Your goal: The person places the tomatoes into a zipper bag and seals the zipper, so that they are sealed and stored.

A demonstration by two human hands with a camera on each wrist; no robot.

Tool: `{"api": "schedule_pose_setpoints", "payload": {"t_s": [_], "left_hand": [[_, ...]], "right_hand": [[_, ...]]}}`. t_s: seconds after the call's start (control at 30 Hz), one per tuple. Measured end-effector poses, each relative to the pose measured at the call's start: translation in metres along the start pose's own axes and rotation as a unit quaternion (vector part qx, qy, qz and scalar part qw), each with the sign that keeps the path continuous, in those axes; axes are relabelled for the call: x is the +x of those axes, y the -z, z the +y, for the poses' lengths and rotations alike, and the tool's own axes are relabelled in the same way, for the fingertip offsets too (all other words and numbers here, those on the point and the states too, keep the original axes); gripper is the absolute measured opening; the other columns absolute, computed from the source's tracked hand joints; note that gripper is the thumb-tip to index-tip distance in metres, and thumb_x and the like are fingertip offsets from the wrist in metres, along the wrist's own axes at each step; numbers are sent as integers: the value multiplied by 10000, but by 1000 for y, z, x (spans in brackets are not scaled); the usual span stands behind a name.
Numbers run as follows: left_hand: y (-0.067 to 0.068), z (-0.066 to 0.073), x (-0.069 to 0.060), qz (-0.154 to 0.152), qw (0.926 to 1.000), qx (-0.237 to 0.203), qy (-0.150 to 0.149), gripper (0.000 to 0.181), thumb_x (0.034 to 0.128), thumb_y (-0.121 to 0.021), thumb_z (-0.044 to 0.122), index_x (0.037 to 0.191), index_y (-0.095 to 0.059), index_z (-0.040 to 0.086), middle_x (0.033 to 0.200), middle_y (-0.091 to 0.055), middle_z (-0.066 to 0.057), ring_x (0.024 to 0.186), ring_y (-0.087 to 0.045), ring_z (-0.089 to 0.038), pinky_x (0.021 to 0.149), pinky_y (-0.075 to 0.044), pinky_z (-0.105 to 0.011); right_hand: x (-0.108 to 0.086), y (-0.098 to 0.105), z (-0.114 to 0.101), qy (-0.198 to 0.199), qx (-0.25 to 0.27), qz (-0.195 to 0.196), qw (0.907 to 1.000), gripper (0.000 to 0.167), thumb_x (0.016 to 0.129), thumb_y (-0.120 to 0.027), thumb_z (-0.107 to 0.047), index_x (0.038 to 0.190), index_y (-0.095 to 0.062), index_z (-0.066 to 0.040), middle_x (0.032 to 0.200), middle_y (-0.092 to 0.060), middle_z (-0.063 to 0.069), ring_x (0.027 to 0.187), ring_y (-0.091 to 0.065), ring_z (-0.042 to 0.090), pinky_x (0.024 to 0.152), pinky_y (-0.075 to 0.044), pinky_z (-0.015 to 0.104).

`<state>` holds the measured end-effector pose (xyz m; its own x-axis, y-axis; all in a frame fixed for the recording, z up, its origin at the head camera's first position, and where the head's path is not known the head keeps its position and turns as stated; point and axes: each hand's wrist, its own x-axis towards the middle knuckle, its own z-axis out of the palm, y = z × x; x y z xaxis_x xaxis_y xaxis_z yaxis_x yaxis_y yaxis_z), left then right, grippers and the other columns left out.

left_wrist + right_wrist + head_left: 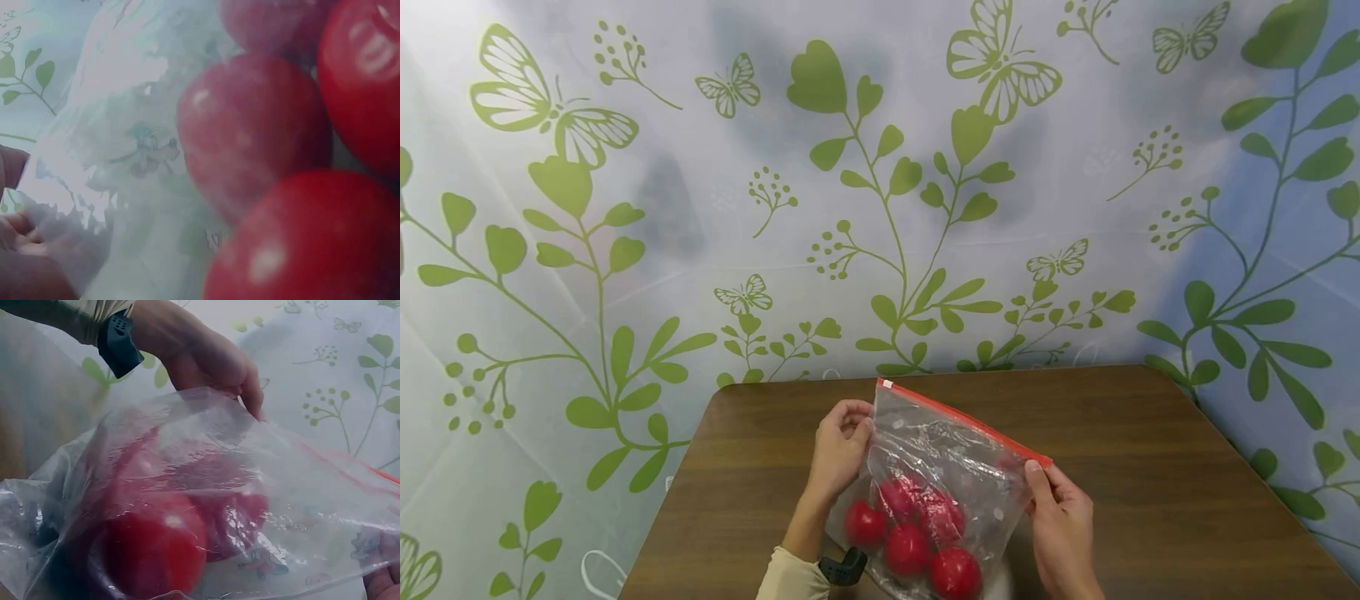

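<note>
A clear zip bag (951, 442) with a red closure strip (970, 422) stands raised above the table, slanting down to the right. A small white slider (887, 384) sits at the strip's left end. Several glossy, round red tomatoes (907, 548) lie in the bag's lower part; they fill much of the left wrist view, where one tomato (250, 131) shows close up. My left hand (841, 446) pinches the bag's left edge just below the slider. At the top right corner, my right hand (1063, 512) grips the bag, thumb in front. Whether the strip is fully sealed I cannot tell.
Beneath the bag is a brown wooden table (1150, 483). A pale object (1000, 581), mostly hidden, shows under the bag's lower right. A curtain (700, 208) with green leaves and butterflies hangs behind the table. A dark wrist device (844, 567) is on the left wrist.
</note>
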<state>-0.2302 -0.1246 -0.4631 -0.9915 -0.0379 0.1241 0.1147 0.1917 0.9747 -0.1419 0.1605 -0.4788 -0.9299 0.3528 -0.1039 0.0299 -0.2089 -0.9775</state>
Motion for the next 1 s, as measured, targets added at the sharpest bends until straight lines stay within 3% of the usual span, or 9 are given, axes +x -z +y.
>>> {"api": "schedule_pose_setpoints", "payload": {"t_s": [0.2,0.3,0.47,0.57,0.63,0.73,0.87,0.93,1.0], "left_hand": [[-9,8,1,51,9993,268,266,367,1136,-592,322,1379,-669,58,1007,-759,-124,720,-650,-152,667,-556,-264],[-14,11,2,257,9980,570,99,315,1148,-552,295,1259,-717,50,884,-724,-69,703,-604,-131,667,-514,-273],[-21,12,1,556,9940,904,-264,233,1142,-532,191,1048,-705,67,746,-574,15,664,-519,-99,621,-429,-266],[-25,11,1,639,9935,870,-375,208,1141,-526,157,1030,-688,86,722,-587,18,619,-515,-85,574,-408,-246],[-27,9,1,711,9922,889,-508,204,1139,-521,138,1015,-677,89,700,-610,7,590,-516,-73,548,-399,-236],[-32,9,-1,849,9892,961,-713,212,1134,-520,111,969,-653,95,669,-604,4,555,-497,-60,520,-383,-230],[-37,6,-5,1100,9833,1116,-925,213,1122,-538,89,938,-645,103,639,-569,29,540,-468,-47,510,-380,-234],[-40,5,-6,1196,9802,1194,-1028,191,1118,-547,83,962,-655,103,634,-555,39,541,-453,-38,513,-377,-234],[-42,4,-8,1223,9777,1239,-1174,167,1117,-547,72,998,-661,91,631,-562,37,534,-448,-32,505,-373,-230]], "right_hand": [[3,1,-3,-10,77,-213,9997,508,1132,-611,-297,1456,-616,94,1114,-823,-63,1045,-752,68,864,-635,225],[6,3,-5,-140,225,-182,9995,536,1129,-617,-285,1481,-579,118,1092,-800,-89,1030,-746,58,870,-629,218],[13,6,-8,-401,64,19,9992,465,1105,-668,-305,1415,-664,41,1041,-785,-96,968,-731,62,832,-630,228],[17,5,-12,-110,-50,344,9993,386,1064,-742,-266,1342,-737,1,1035,-795,-85,924,-722,61,802,-622,204],[20,3,-15,464,-346,542,9969,316,1043,-771,-217,1302,-776,-35,1076,-831,-55,941,-752,37,819,-614,165],[24,-2,-20,1759,-1310,826,9721,249,1015,-797,-149,1260,-814,-104,1135,-847,-19,948,-750,-54,812,-568,92],[29,-14,-27,3160,-2421,950,9124,272,968,-823,-97,1228,-838,-174,1126,-850,2,964,-739,-104,807,-518,49],[31,-23,-29,3492,-2592,667,8980,282,950,-837,-83,1219,-842,-169,1110,-854,7,978,-778,-29,817,-523,49],[31,-33,-32,3650,-2631,205,8928,280,938,-854,-76,1210,-842,-144,1104,-855,13,977,-815,76,853,-579,101]]}}
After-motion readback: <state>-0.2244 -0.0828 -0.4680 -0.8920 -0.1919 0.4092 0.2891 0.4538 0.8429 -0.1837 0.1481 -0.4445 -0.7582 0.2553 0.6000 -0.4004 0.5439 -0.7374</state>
